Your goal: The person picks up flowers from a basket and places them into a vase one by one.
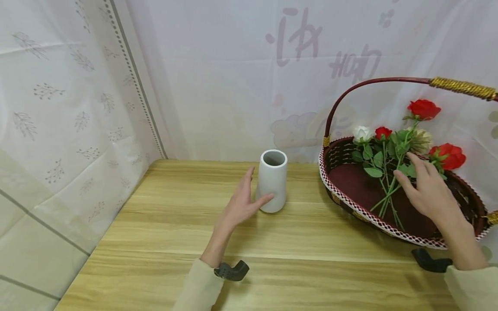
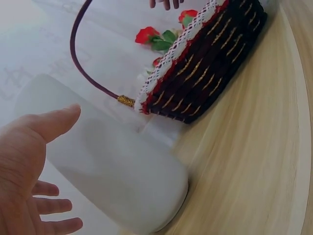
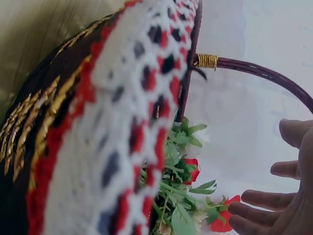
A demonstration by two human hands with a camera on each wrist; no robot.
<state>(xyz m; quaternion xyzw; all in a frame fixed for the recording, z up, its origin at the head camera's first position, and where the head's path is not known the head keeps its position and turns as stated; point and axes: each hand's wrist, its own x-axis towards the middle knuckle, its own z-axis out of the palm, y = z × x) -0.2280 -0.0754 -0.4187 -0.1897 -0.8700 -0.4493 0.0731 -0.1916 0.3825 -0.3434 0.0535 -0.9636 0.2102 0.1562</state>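
Note:
A white vase [image 1: 272,185] stands upright on the wooden table, its mouth facing up. My left hand [image 1: 243,203] is at the vase's left side, thumb across its front and fingers extended; in the left wrist view the thumb overlaps the vase [image 2: 112,161] and the palm faces it. On the right, my right hand [image 1: 429,192] hovers over the woven basket [image 1: 334,192] with its fingers spread, holding nothing. Beneath and beyond its fingertips lie artificial roses, among them a white rose [image 1: 362,134] and a red rose [image 1: 447,156], their green stems [image 1: 385,201] crossing inside the basket.
The dark red basket has white lace trim and a tall arched handle [image 1: 373,81] wrapped in gold cord. Patterned curtains [image 1: 218,77] hang behind and to the left of the wooden table [image 1: 175,216]. A dark band [image 1: 232,271] sits on my left wrist.

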